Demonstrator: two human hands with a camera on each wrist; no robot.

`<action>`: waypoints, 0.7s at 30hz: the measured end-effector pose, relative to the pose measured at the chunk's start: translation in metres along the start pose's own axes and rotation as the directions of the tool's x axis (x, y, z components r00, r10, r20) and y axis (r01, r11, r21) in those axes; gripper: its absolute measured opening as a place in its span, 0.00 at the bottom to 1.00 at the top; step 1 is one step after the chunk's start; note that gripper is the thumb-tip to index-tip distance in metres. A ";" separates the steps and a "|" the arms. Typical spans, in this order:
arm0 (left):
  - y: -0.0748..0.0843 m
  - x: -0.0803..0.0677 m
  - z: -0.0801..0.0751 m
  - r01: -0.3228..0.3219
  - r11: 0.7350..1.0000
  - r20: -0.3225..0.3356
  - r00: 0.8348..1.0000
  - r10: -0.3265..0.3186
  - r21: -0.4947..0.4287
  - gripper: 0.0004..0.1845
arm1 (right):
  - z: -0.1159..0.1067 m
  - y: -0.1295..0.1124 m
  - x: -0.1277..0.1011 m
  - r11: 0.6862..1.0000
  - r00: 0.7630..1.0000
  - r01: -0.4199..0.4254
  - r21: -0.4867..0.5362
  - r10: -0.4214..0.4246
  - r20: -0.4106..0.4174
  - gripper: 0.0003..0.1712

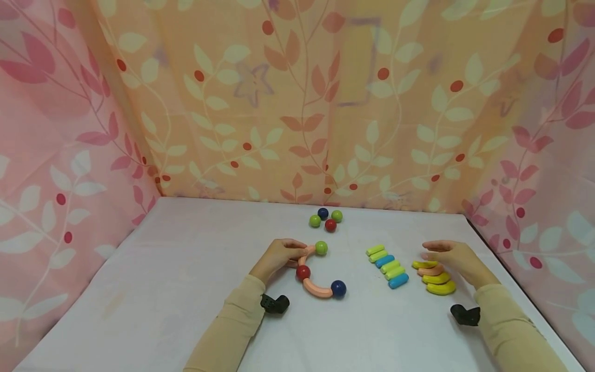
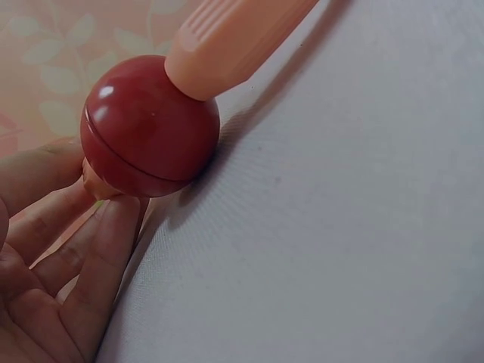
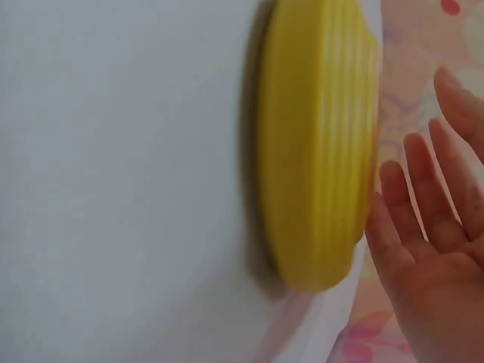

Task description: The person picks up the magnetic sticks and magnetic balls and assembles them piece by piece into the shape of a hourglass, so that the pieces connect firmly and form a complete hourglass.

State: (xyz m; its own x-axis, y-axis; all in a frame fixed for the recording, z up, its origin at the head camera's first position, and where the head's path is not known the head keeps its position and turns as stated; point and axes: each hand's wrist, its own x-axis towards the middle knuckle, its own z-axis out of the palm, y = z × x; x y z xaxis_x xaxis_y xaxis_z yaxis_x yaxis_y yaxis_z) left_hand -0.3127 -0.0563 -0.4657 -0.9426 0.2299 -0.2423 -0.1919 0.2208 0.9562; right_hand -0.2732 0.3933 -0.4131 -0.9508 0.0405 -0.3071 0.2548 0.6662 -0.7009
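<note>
Nearest on the white cloth-covered tabletop (image 1: 186, 289) lies a chain of curved peach plastic rods joined by glossy balls (image 1: 317, 272). Its long axis runs from a dark blue ball (image 1: 338, 288) at the near right, through a red ball (image 1: 303, 272), up to a green ball (image 1: 321, 248) at the far end, so it bows like a C that opens to the right. The left hand (image 1: 279, 257) pinches the upper peach rod (image 1: 306, 254) beside the red ball (the wrist view shows fingers (image 2: 98, 249) curled just under that ball).

To the right, the right hand (image 1: 457, 258) hovers with relaxed, straight fingers, holding nothing, over a stack of curved yellow and peach pieces (image 1: 436, 279). Between the hands sits a row of short green and blue rods (image 1: 388, 265). Farthest back, four loose balls (image 1: 326, 219) cluster together.
</note>
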 end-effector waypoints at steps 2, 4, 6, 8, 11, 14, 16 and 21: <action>0.001 0.000 0.000 0.007 1.000 -0.001 1.000 -0.007 -0.005 0.16 | -0.001 0.007 0.003 1.000 1.000 -0.005 0.017 0.004 0.022 0.39; 0.001 0.000 0.000 0.010 1.000 0.000 1.000 -0.010 -0.006 0.17 | -0.002 0.013 0.006 0.999 0.999 -0.002 0.045 0.000 0.043 0.37; 0.001 0.000 0.000 0.011 1.000 0.002 1.000 -0.011 -0.004 0.17 | -0.002 0.018 0.007 0.998 0.998 0.011 0.068 -0.016 0.060 0.34; 0.001 0.000 0.000 0.014 1.000 0.000 1.000 -0.014 -0.004 0.17 | -0.002 0.021 0.008 0.997 0.997 0.025 0.072 -0.030 0.067 0.31; 0.001 0.000 0.001 0.009 1.000 -0.002 1.000 -0.009 0.005 0.16 | -0.002 0.022 0.007 0.998 0.997 0.035 0.056 -0.039 0.064 0.30; 0.000 0.000 0.001 0.007 1.000 -0.004 1.000 -0.007 0.009 0.16 | 0.000 0.021 0.007 0.999 0.998 0.035 0.024 -0.036 0.054 0.31; 0.000 0.000 0.001 0.005 1.000 -0.005 1.000 -0.005 0.008 0.16 | 0.000 0.019 0.008 0.999 0.998 0.043 -0.004 -0.043 0.055 0.33; 0.001 -0.001 0.001 0.006 1.000 -0.015 1.000 -0.006 -0.007 0.16 | 0.003 0.014 0.014 0.997 0.996 0.038 -0.069 -0.033 0.077 0.32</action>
State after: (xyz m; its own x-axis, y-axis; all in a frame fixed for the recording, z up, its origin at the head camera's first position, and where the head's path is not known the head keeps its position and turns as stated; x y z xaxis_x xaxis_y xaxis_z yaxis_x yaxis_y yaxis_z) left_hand -0.3117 -0.0559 -0.4649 -0.9452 0.2146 -0.2459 -0.1998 0.2154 0.9559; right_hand -0.2820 0.4013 -0.4287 -0.9423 -0.0392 -0.3325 0.2052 0.7171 -0.6661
